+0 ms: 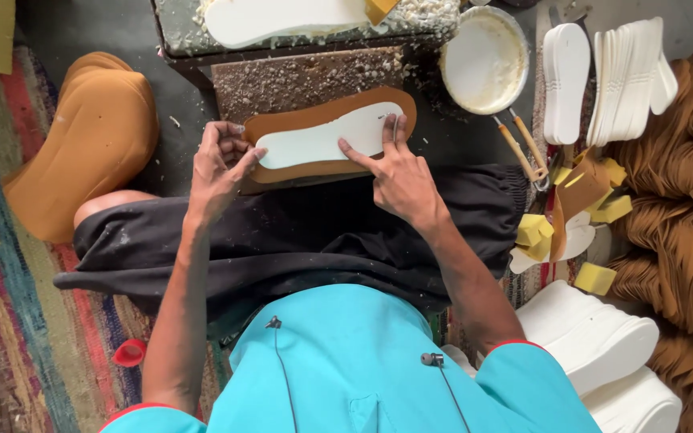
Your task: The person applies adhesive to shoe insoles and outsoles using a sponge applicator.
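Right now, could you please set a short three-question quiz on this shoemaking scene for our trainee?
1. True or false: the white insole lies on top of the brown sole-shaped sheet.
2. Which hand presses the toe end nearer the round bowl? A) left hand B) right hand
3. Fill in: beside the bowl lie two tools with ____ handles.

Key
1. True.
2. B: the right hand presses there; the left hand holds the other end.
3. Wooden.
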